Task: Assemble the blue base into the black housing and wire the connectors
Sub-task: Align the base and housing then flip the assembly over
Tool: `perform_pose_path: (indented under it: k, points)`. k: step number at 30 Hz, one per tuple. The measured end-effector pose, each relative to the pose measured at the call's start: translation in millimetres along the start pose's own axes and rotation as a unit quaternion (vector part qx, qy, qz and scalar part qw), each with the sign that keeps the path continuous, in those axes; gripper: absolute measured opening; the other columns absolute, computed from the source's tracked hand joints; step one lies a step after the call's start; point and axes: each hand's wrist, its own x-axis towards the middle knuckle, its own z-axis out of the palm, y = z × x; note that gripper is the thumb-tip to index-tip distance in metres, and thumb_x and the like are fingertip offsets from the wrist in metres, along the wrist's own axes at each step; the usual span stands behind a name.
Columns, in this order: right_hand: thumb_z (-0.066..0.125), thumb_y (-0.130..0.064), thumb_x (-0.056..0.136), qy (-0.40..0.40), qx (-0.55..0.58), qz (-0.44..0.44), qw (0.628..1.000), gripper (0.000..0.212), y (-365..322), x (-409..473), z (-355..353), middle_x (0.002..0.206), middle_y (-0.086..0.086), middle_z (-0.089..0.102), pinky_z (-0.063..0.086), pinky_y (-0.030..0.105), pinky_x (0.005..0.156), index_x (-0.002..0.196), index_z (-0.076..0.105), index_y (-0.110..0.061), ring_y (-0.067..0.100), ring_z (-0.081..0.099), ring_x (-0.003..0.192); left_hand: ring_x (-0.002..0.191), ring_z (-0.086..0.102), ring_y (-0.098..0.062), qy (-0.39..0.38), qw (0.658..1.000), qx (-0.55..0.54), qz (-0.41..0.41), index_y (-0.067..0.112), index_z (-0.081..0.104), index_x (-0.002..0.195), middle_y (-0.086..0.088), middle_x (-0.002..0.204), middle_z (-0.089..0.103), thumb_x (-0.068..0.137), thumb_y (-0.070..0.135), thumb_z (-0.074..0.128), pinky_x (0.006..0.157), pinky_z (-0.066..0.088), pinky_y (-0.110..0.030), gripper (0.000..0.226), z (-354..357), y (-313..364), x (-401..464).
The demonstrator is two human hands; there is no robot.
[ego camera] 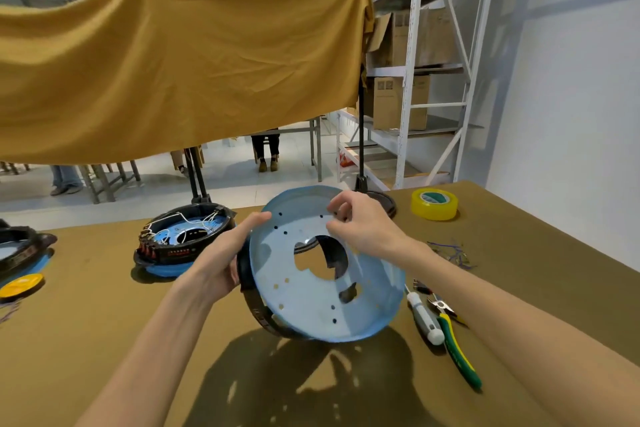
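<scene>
While the left hand [221,260] gripped the black housing [247,274] at nine o'clock and the right hand [360,222] pinched the raised blue base [322,288] at one o'clock, any tilt risked jamming the base askew in its seat.

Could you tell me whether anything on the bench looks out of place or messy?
Only loose wire scraps scattered right of the right hand. Otherwise nothing stands out.
</scene>
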Motion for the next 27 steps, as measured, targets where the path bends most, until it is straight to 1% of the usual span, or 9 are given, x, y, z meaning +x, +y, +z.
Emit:
perform_pose_path:
  k: [3, 6, 8, 10, 13, 16, 19, 23, 27]
  points:
    - [0.069, -0.038, 0.093, -0.012, -0.111, -0.039, 0.993, 0.038, 8.9, -5.7, 18.5, 0.119, 0.001, 0.053, 0.042, 0.036, 0.1, 0.125, 0.06, -0.021, 0.02, 0.05, 0.113, 0.088, 0.072, -0.031, 0.008, 1.0, -0.016, -0.016, 0.01, 0.072, 0.119, -0.017, 0.11, 0.076, 0.063, 0.055, 0.085, 0.083, 0.059, -0.046, 0.073, -12.6, -11.1, 3.7]
    - [0.066, -0.05, 0.092, -0.005, -0.188, -0.047, 0.981, 0.055, 12.7, -6.8, 31.2, 0.132, 0.004, 0.049, 0.034, 0.038, 0.106, 0.138, 0.053, -0.022, 0.024, 0.043, 0.125, 0.079, 0.072, -0.03, 0.018, 0.997, -0.057, -0.05, 0.01, 0.074, 0.113, -0.014, 0.098, 0.076, 0.058, 0.053, 0.087, 0.075, 0.059, -0.041, 0.071, -23.4, -26.3, 6.1]
    - [0.064, -0.054, 0.093, -0.026, -0.193, -0.04, 0.98, 0.066, 13.4, -8.4, 37.9, 0.142, 0.005, 0.045, 0.032, 0.039, 0.111, 0.147, 0.045, -0.022, 0.025, 0.039, 0.133, 0.077, 0.072, -0.03, 0.023, 0.992, -0.095, -0.079, 0.01, 0.074, 0.107, -0.013, 0.093, 0.077, 0.053, 0.051, 0.089, 0.073, 0.06, -0.04, 0.07, -27.3, -41.5, 8.1]
    - [0.062, -0.056, 0.094, -0.076, -0.188, -0.018, 0.979, 0.073, 16.6, -12.4, 45.3, 0.148, 0.007, 0.04, 0.034, 0.043, 0.111, 0.154, 0.035, -0.023, 0.028, 0.041, 0.134, 0.08, 0.072, -0.031, 0.021, 0.989, -0.108, -0.102, 0.01, 0.074, 0.105, -0.015, 0.093, 0.077, 0.051, 0.051, 0.09, 0.075, 0.059, -0.042, 0.069, -27.6, -58.7, 9.4]
    - [0.062, -0.054, 0.094, -0.133, -0.206, 0.015, 0.969, 0.079, 29.3, -21.8, 57.6, 0.143, 0.009, 0.044, 0.043, 0.042, 0.099, 0.157, 0.024, -0.024, 0.03, 0.051, 0.121, 0.091, 0.071, -0.034, 0.006, 0.986, -0.112, -0.127, 0.012, 0.074, 0.11, -0.016, 0.1, 0.077, 0.053, 0.053, 0.09, 0.079, 0.06, -0.043, 0.072, -25.8, -78.7, 9.4]
    - [0.064, -0.045, 0.096, -0.12, -0.183, 0.039, 0.975, 0.069, 40.7, -24.5, 60.9, 0.13, 0.007, 0.052, 0.047, 0.036, 0.082, 0.149, 0.031, -0.018, 0.026, 0.057, 0.108, 0.084, 0.071, -0.031, -0.016, 0.988, -0.084, -0.129, 0.011, 0.073, 0.111, -0.015, 0.097, 0.076, 0.057, 0.052, 0.086, 0.083, 0.057, -0.043, 0.069, -28.4, -89.3, 12.3]
    - [0.061, -0.032, 0.099, -0.098, -0.193, 0.055, 0.975, 0.035, 49.8, -18.0, 55.9, 0.115, 0.005, 0.06, 0.054, 0.039, 0.08, 0.128, 0.052, -0.015, 0.023, 0.061, 0.096, 0.072, 0.072, -0.026, -0.054, 0.989, -0.031, -0.131, 0.01, 0.071, 0.108, -0.013, 0.089, 0.076, 0.062, 0.047, 0.085, 0.071, 0.059, -0.036, 0.061, -28.5, -92.8, 15.2]
    - [0.057, -0.02, 0.1, -0.067, -0.187, 0.055, 0.978, 0.009, 62.1, -14.0, 46.5, 0.097, 0.005, 0.068, 0.057, 0.043, 0.074, 0.108, 0.06, -0.016, 0.024, 0.063, 0.083, 0.074, 0.075, -0.024, -0.104, 0.985, 0.006, -0.137, 0.008, 0.069, 0.116, -0.013, 0.092, 0.077, 0.068, 0.046, 0.083, 0.061, 0.059, -0.032, 0.062, -23.5, -91.2, 20.5]
    - [0.056, -0.021, 0.102, -0.041, -0.213, 0.017, 0.976, 0.012, 67.5, -12.9, 37.2, 0.097, 0.004, 0.067, 0.053, 0.039, 0.072, 0.113, 0.06, -0.02, 0.027, 0.061, 0.085, 0.088, 0.076, -0.026, -0.126, 0.981, 0.042, -0.138, 0.013, 0.066, 0.123, -0.013, 0.102, 0.078, 0.058, 0.054, 0.085, 0.077, 0.06, -0.039, 0.079, -19.8, -92.3, 26.2]
